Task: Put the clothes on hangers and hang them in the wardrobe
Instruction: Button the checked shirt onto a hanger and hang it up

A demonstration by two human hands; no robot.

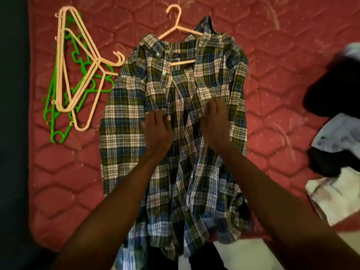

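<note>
Plaid shirt (175,117) spread flat on the red quilted mattress (272,78), collar away from the viewer, a peach hanger (176,26) already threaded through the shoulders with hook poking out above the collar. Soft, light, limp cotton by the look of it: likely to slump and slide off the hanger unless buttoned or lifted by the hook. Left hand (157,129) curled on the left placket edge, pinching the cloth. Right hand (212,117) pinching the right front panel just beside it, apparently drawing the 2 edges together. Best hold for lifting, probably: the hook, not the fabric.

Spare peach hangers (78,61) and green hangers (58,114) piled left of the shirt, near its sleeve but apart. Heap of other clothes (335,145) at the right edge. Nothing lying across the shirt itself. Wardrobe not in view.
</note>
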